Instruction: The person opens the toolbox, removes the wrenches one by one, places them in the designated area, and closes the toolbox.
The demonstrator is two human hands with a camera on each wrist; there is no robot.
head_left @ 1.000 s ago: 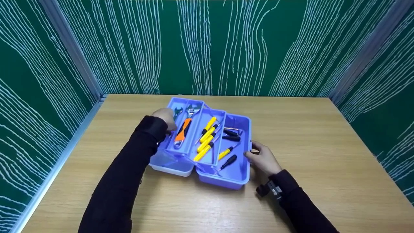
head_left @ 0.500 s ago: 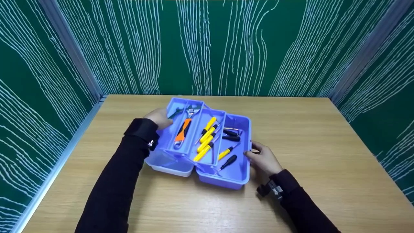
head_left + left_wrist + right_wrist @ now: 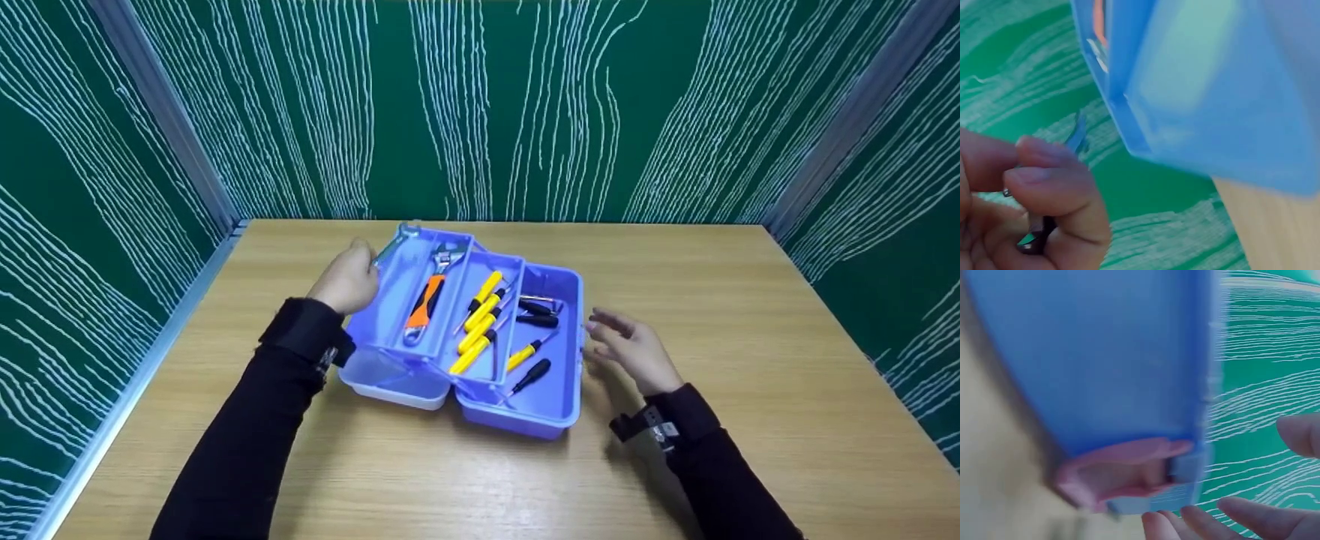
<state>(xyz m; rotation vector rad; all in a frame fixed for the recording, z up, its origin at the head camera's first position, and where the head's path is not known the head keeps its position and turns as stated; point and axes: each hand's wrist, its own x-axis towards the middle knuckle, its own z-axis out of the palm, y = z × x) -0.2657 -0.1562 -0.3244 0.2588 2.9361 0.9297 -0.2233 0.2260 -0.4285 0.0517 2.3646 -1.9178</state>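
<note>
My left hand [image 3: 346, 277] grips a wrench [image 3: 396, 243] with a silver open-ended head that points up over the upper-left tray of a purple toolbox [image 3: 559, 420]. Up close in the left wrist view, the fingers curl round the wrench [image 3: 1077, 135], hiding much of its handle. Beside the toolbox's right wall, my right hand [image 3: 634, 351] has its fingers spread and holds nothing. In the right wrist view, a pink latch [image 3: 1112, 475] sits on the blue-looking toolbox wall near the fingertips.
An adjustable wrench [image 3: 426, 300] with an orange and black handle lies in the upper tray. Several yellow screwdrivers [image 3: 480, 341] fill the middle tray. Black-handled tools [image 3: 534, 371] lie in the deep right compartment. Green patterned panels [image 3: 525, 112] surround the wooden table [image 3: 750, 337].
My left hand has drawn back left from the tray, lifting the wrench with it. My right hand has let go of the toolbox's right wall and moved slightly away.
</note>
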